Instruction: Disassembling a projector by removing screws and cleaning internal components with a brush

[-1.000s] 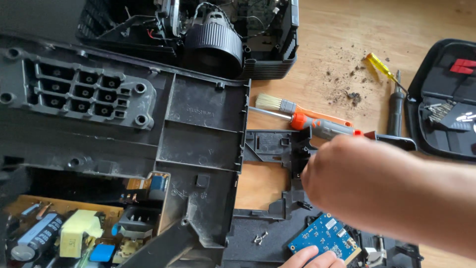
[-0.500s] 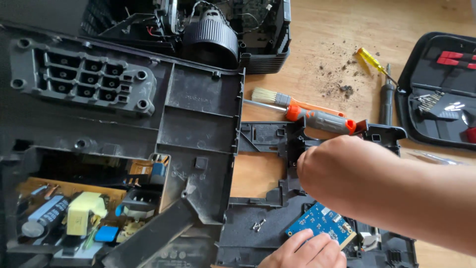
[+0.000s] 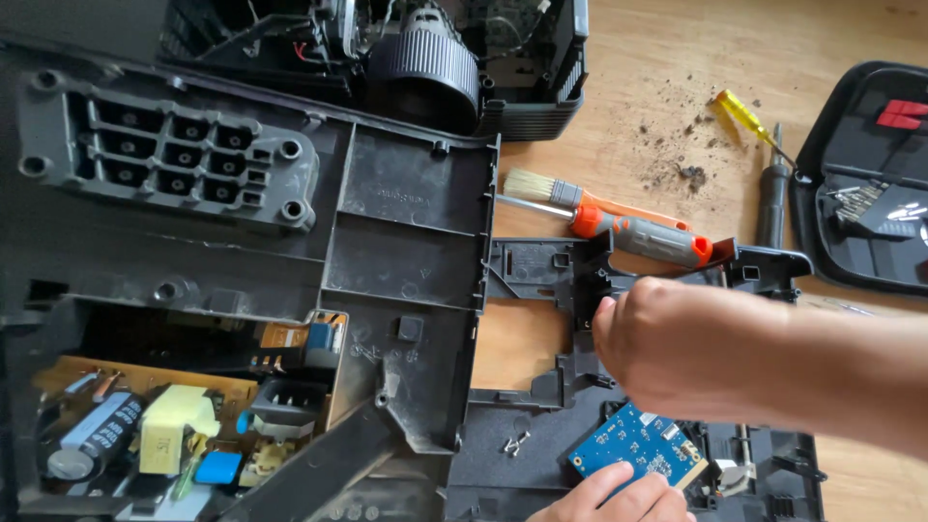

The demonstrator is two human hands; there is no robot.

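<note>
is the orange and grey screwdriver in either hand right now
No, the orange and grey screwdriver lies on the wooden table beside a brush, above the right hand.

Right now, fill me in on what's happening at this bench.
A person has a dismantled appliance spread on a wooden table. The right hand rests on a black plastic frame, fingers curled at its edge. The left hand touches a small blue circuit board lying on the frame's lower part. A large dark housing panel lies to the left, over an exposed power board. An orange-grey screwdriver and a brush lie untouched beyond.
</note>
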